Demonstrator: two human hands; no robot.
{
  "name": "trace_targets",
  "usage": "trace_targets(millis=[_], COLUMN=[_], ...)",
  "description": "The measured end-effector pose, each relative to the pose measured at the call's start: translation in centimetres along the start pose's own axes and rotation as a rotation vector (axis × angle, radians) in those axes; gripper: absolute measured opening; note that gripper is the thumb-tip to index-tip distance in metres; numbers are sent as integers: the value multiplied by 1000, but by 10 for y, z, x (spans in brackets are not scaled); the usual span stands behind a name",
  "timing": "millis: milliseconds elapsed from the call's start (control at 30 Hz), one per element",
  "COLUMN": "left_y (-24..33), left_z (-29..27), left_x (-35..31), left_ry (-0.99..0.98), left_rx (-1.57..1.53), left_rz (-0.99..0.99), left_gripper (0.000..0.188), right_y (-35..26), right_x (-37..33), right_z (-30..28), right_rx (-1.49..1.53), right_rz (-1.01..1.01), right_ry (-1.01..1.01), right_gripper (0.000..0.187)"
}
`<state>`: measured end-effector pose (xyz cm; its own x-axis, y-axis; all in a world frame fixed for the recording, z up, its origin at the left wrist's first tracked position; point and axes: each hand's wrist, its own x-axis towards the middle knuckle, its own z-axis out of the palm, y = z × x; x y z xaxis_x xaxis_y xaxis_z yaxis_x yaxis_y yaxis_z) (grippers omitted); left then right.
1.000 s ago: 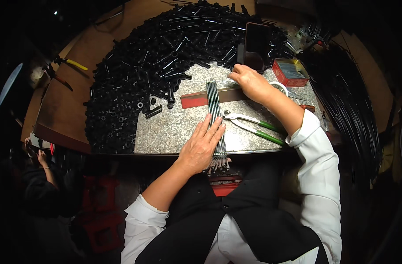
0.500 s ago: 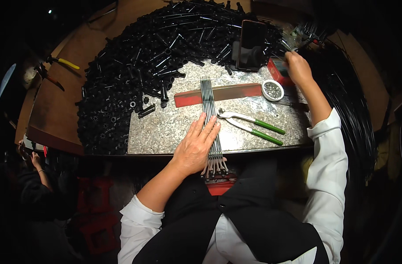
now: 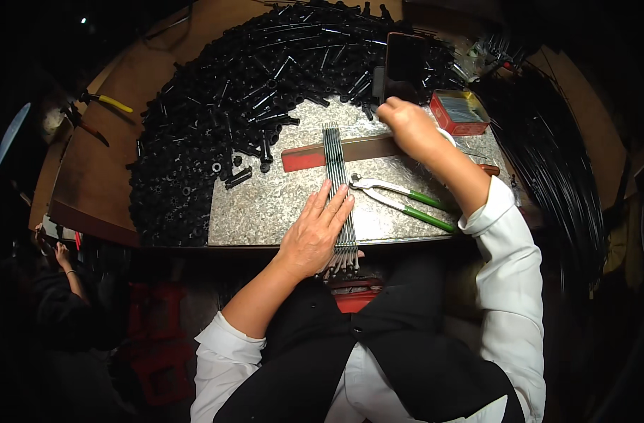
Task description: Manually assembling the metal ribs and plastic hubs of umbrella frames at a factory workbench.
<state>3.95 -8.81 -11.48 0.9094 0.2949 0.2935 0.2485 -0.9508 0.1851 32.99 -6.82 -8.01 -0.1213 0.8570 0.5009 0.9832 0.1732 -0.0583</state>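
My left hand (image 3: 311, 236) lies over a flat row of thin metal rods (image 3: 334, 151), fingers stretched along them. A fingertip shows beyond the row's right side, so the hand grips it. The rods cross a red and brown bar (image 3: 304, 158); their near ends, dark-tipped, fan out past the table edge. My right hand (image 3: 410, 127) is raised above the bar's right end, fingers pinched together; what they hold, if anything, cannot be made out. Pincers with green handles (image 3: 421, 211) lie to the right of the rods. A white bowl (image 3: 447, 135) is mostly hidden behind my right wrist.
A heap of black tubular parts (image 3: 230, 92) covers the far and left side. A phone (image 3: 404, 67) stands upright at the back, near a red box (image 3: 459, 116) of thin pieces. Long black rods (image 3: 548, 155) lie at right. Another person's hand (image 3: 61, 254) shows far left.
My right hand has moved left and nearer, from beside the red box to above the bar, now covering most of the white bowl. My left hand stays on the rods.
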Motion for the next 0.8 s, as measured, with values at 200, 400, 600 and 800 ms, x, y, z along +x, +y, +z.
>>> trace_targets(millis=[200,400,600,800], left_y=[1,0,1,-2], left_z=[-1,-1,-2,3], left_x=[2,3,2,1], left_ry=[-11,-15,-16,-27], left_rx=[-18,2,-21,66], left_rz=[-5,3,0,12], left_gripper=[76,77,75,76], right_y=[-21,-20,-17,-19], right_x=[8,11,7,7], right_z=[19,21,28,27], right_rx=[-65,-131,-104,-81], right_rz=[-51,-55,-67,-65], right_ry=[-128,-177,-108,-92], right_gripper=[28,32,32,32])
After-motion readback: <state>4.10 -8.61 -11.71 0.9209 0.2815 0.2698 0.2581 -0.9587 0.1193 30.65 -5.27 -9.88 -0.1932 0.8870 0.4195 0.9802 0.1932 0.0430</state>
